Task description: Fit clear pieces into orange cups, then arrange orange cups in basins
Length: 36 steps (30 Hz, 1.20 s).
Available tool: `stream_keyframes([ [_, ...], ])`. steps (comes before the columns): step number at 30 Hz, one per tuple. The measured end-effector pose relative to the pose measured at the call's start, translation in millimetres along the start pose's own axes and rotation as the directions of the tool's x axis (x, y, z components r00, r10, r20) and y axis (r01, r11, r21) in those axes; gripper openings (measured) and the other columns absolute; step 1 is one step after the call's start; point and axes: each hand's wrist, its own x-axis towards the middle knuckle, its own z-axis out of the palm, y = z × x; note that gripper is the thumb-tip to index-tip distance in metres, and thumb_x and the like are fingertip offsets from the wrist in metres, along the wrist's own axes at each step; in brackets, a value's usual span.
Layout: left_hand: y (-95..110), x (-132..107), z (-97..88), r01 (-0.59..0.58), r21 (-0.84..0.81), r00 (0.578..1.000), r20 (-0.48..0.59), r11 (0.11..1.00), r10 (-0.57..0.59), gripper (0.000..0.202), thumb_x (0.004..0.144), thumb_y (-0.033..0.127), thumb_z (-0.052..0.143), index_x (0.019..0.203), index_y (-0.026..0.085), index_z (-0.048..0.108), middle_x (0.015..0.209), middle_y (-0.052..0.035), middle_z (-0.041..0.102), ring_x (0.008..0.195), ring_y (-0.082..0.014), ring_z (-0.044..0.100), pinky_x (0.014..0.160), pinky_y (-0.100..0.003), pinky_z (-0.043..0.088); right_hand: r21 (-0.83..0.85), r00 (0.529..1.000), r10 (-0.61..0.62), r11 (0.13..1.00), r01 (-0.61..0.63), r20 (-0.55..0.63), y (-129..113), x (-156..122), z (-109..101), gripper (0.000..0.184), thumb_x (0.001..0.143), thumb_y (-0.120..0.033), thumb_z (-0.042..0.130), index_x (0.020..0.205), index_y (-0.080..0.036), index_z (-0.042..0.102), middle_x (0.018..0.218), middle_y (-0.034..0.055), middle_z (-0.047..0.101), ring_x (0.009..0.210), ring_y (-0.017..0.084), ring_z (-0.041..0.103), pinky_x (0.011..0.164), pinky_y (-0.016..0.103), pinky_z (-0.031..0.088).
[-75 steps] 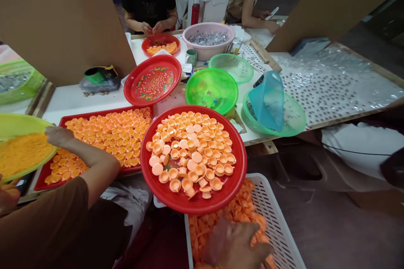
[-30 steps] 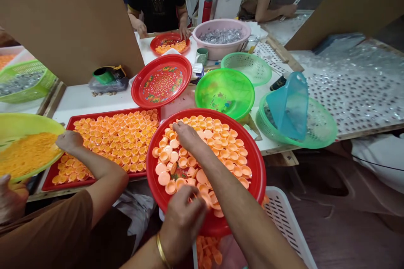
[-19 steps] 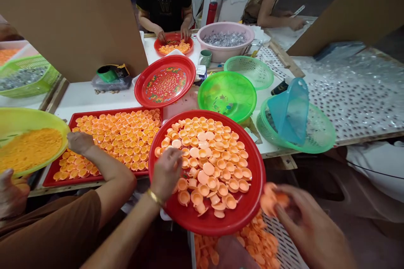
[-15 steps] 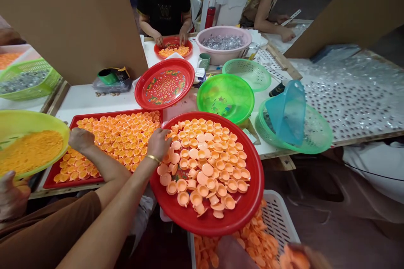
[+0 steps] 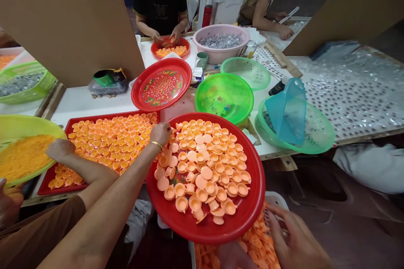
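Note:
A round red tray (image 5: 233,227) full of peach-orange toy cups (image 5: 206,172) sits right in front of me. At its upper left rim is my left hand (image 5: 160,133), a gold bangle on the wrist. Its fingers are curled closed; what is in them is hidden. Beside the tray's lower right rim, my right hand (image 5: 295,235) has thumb and fingers apart with nothing visible between them. Below the tray stands a white basket (image 5: 279,199), piled with loose orange pieces (image 5: 261,241). A rectangular red tray (image 5: 74,119) to the left holds rows of orange cups with yellow filling (image 5: 113,143).
At left, a neighbour's hands hold a yellow bowl (image 5: 47,128), one fist (image 5: 61,149) over the rectangular tray. An upright red tray (image 5: 161,84), a green bowl (image 5: 224,96) and a mint basket (image 5: 318,130) stand behind. Across the table a person handles cups in a tray (image 5: 170,46).
My right hand has come up from the lower right to the round tray's edge; the orange piece in it no longer shows. My left hand stays by the rim. The neighbour's fist moved left.

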Motion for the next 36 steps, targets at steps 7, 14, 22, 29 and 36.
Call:
stream_keyframes([
  [7, -2, -12, 7.5, 0.047, 0.02, 0.997, -0.069, 0.999, -0.046, 0.026, 0.082, 0.021, 0.046, 0.082, 0.019, 0.072, 0.086, -0.0088, 0.068, 0.086, -0.0222, 0.06, 0.073, -0.029, 0.044, 0.024, 0.864, -0.458, 0.886, 0.463, 0.21, -132, 119, 91, 0.024, 0.09, -0.018, 0.041, 0.101, -0.019, 0.062, 0.1, 0.0065, 0.065, 0.095, 0.02, 0.058, 0.084, 0.032, 0.044],
  [14, 12, -2, 14.5, 0.027, 0.039, 0.995, -0.1, 0.999, -0.023, 0.025, 0.084, 0.025, 0.047, 0.092, 0.019, 0.071, 0.09, -0.0109, 0.063, 0.092, -0.0251, 0.056, 0.077, -0.033, 0.044, -0.192, 0.813, -0.494, 0.805, 0.561, 0.308, -182, 184, 181, 0.023, 0.092, -0.025, 0.044, 0.1, -0.015, 0.063, 0.101, 0.0112, 0.062, 0.098, 0.024, 0.049, 0.081, 0.034, 0.04],
  [22, -10, -16, 11.6, 0.111, -0.001, 0.991, -0.075, 0.994, -0.111, 0.03, 0.087, 0.029, 0.044, 0.094, 0.02, 0.071, 0.088, -0.0085, 0.064, 0.087, -0.0218, 0.059, 0.073, -0.03, 0.044, -0.194, 0.634, -0.676, 0.612, 0.767, 0.375, -187, 179, 200, 0.027, 0.094, -0.015, 0.035, 0.097, -0.012, 0.061, 0.106, 0.0129, 0.059, 0.102, 0.025, 0.043, 0.079, 0.037, 0.034],
  [29, -24, -35, 2.1, 0.103, 0.011, 0.994, -0.033, 0.995, -0.102, 0.028, 0.087, 0.029, 0.047, 0.096, 0.023, 0.072, 0.086, -0.0054, 0.065, 0.084, -0.0186, 0.06, 0.071, -0.027, 0.044, -0.198, 0.556, -0.703, 0.528, 0.826, 0.442, -171, 176, 188, 0.022, 0.089, -0.012, 0.043, 0.087, -0.012, 0.065, 0.097, 0.0121, 0.063, 0.097, 0.024, 0.045, 0.078, 0.037, 0.032],
  [36, -18, -16, -2.2, -0.037, 0.111, 0.999, 0.019, 0.993, 0.035, 0.023, 0.082, 0.023, 0.05, 0.081, 0.019, 0.073, 0.081, -0.0094, 0.064, 0.083, -0.0235, 0.059, 0.067, -0.03, 0.043, -0.139, 0.634, -0.646, 0.646, 0.751, 0.424, -181, 145, 172, 0.017, 0.089, -0.022, 0.049, 0.096, -0.018, 0.063, 0.101, 0.0076, 0.063, 0.098, 0.023, 0.047, 0.079, 0.034, 0.035],
])
